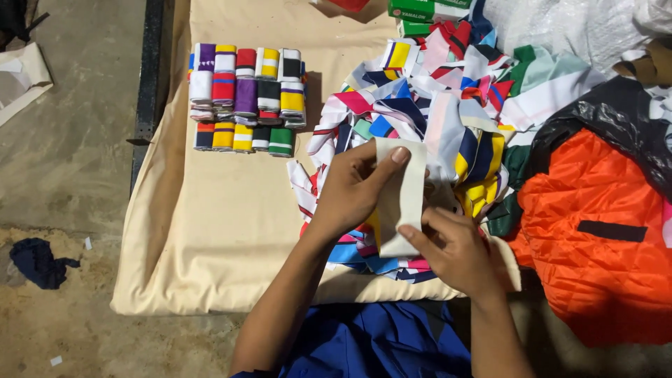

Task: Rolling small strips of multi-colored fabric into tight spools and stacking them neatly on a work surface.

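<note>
Both hands hold one cream fabric strip, folded and upright, over a heap of striped multicoloured fabric strips. My left hand pinches its upper left edge, thumb on top. My right hand grips its lower end from the right. To the far left, a stack of neatly folded striped strips lies in rows on the cream cloth that covers the work surface.
An orange quilted garment with a black patch lies at right, partly under black plastic. Green boxes stand at the back. Bare floor with a dark rag lies left. Blue clothing is below.
</note>
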